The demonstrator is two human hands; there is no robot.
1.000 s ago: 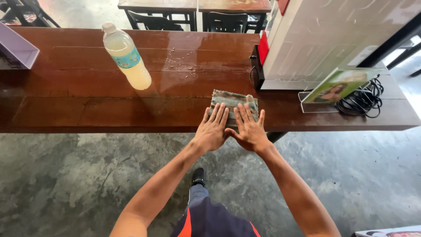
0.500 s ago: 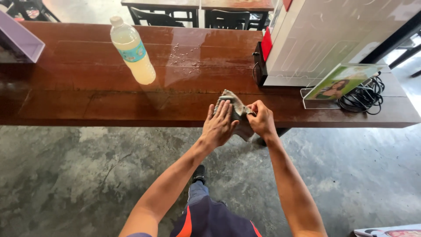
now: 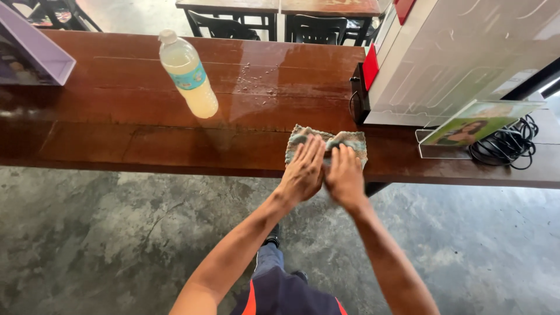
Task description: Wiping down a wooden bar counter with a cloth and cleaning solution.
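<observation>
Both hands flat, fingers extended: left hand [image 3: 303, 172] and right hand [image 3: 344, 175] pressing grey rag [image 3: 326, 143] on wet wooden surface [image 3: 146, 140] near its front edge. Keep palms flat, pressure even, clear of bottle [image 3: 188, 76].

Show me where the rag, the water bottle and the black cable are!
rag [image 3: 353, 140]: head view, on the folded cloth's upper right part, above the fingers.
water bottle [image 3: 188, 76]: head view, on its blue label band.
black cable [image 3: 506, 146]: head view, on the middle of the coiled loops.
</observation>
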